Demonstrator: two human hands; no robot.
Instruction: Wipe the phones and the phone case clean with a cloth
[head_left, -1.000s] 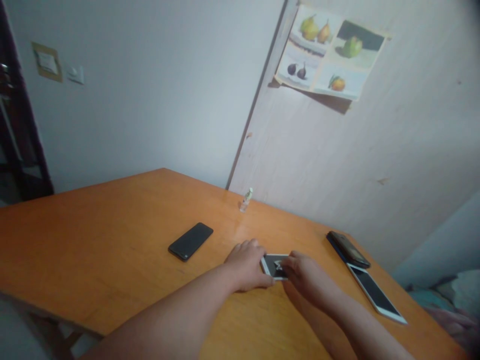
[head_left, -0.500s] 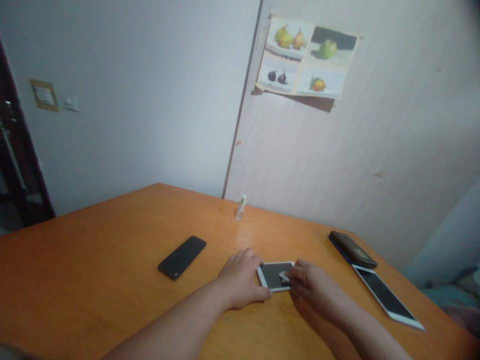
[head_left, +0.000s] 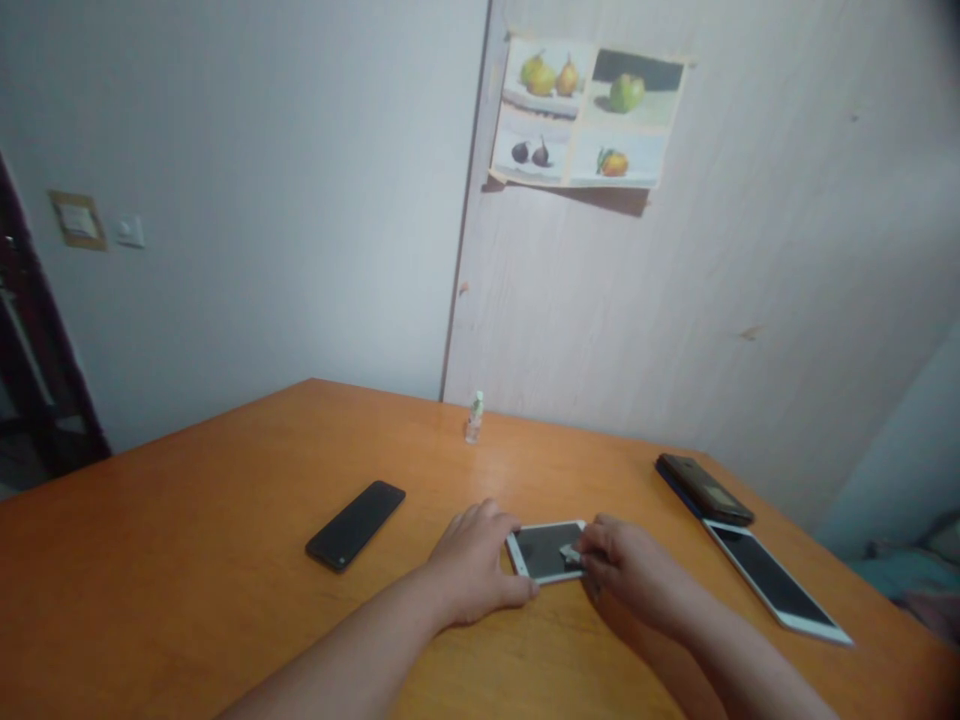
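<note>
A white-framed smartphone point(head_left: 541, 543) lies face up on the orange wooden table point(head_left: 225, 480), between my hands. My left hand point(head_left: 474, 562) grips its left end, thumb on the near edge and fingers on the far edge. Pinched in my right hand point(head_left: 621, 562) is a small white wipe point(head_left: 568, 553), pressed to the dark screen near its right end. The fingertips of my right hand are partly hidden behind its knuckles. A black smartphone point(head_left: 356, 525) rests to the left of my left hand.
A small clear bottle point(head_left: 474, 420) stands near the table's back edge. On the right lie a white tablet-like device point(head_left: 776, 582) and a dark wallet-like case point(head_left: 705, 488). Fruit pictures point(head_left: 589, 115) hang on the wall behind.
The view has tilted and shifted slightly. My left hand still grips the white phone, and my right hand keeps the wipe on nearly the same spot of the screen.
</note>
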